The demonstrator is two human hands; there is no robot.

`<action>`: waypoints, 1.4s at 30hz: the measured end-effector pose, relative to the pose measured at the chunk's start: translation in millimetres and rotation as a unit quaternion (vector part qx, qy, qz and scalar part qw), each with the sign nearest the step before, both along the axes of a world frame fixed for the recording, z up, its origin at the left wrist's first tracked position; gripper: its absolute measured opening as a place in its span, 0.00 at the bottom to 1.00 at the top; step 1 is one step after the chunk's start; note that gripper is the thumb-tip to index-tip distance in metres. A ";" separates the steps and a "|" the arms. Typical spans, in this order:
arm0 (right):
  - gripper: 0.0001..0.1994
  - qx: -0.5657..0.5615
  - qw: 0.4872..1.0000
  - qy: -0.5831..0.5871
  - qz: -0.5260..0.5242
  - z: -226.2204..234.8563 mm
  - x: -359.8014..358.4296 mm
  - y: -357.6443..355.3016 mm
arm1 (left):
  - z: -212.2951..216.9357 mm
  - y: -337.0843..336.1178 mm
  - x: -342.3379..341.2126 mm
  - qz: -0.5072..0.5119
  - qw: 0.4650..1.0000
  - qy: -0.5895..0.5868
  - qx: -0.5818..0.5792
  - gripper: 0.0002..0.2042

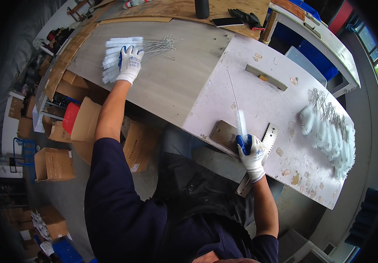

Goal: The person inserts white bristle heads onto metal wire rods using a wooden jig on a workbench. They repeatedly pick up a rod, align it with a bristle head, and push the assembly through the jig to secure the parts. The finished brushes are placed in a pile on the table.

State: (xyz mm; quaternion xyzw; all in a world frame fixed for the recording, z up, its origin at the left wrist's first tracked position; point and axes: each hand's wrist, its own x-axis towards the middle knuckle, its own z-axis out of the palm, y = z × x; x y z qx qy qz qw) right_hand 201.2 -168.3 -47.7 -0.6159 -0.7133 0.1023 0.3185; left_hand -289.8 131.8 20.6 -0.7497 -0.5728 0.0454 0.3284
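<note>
Both my hands wear white gloves with blue palms. My left hand (pixel 130 63) reaches to the far left of the table, its fingers bent down over the bristle ends of a stack of white bottle brushes (pixel 112 60). Their looped wire handles lie to the right; the fingertips are partly hidden. Near the front edge, my right hand (pixel 252 153) is closed round the lower end of a single bottle brush (pixel 241 122), whose thin wire handle points away from me. Beside that hand are a metal block (pixel 224 134) and a perforated metal bar (pixel 271 135).
A heap of pale bluish bottle brushes (pixel 331 136) lies at the right. Farther back is a metal bar (pixel 266 77). A phone (pixel 228 22), a dark cylinder (pixel 202 8) and black gloves (pixel 246 17) rest on the wooden board. Cardboard boxes (pixel 141 147) stand below the table, left.
</note>
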 end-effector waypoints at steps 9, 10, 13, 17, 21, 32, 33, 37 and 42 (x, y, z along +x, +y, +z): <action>0.15 0.032 0.997 0.073 -0.010 6.5 3.9 -1.4 | -26.6 4.8 9.0 -0.069 0.983 -0.157 -0.059 0.10; 0.14 0.040 0.994 0.099 -0.036 -2.8 8.2 -1.6 | -20.2 -14.8 48.7 -0.038 0.920 -0.345 -0.183 0.11; 0.07 0.016 0.963 0.243 -0.115 6.3 17.7 -6.0 | -3.9 -78.0 119.0 0.035 0.742 -0.611 -0.273 0.09; 0.11 0.028 0.812 0.554 -0.184 43.1 64.6 -6.7 | -55.5 -102.9 151.7 -0.001 0.700 -0.657 -0.280 0.10; 0.29 0.045 0.701 0.676 -0.222 57.2 165.0 13.8 | -46.6 -120.9 191.5 -0.054 0.889 -0.431 -0.141 0.13; 0.19 -0.052 0.699 0.681 -0.214 45.6 84.7 -14.2 | -15.1 -140.2 232.1 -0.051 0.608 -0.733 -0.302 0.11; 0.19 -0.099 0.728 0.654 -0.180 54.1 62.8 -13.0 | -12.6 -137.2 245.9 -0.077 0.507 -0.792 -0.331 0.11; 0.16 -0.163 0.899 0.404 -0.050 59.9 12.4 5.7 | 7.1 -139.7 324.8 -0.092 0.224 -0.892 -0.382 0.11; 0.16 -0.346 0.773 0.530 -0.037 74.2 -8.5 34.3 | 3.5 -142.1 370.2 -0.012 0.125 -0.916 -0.382 0.12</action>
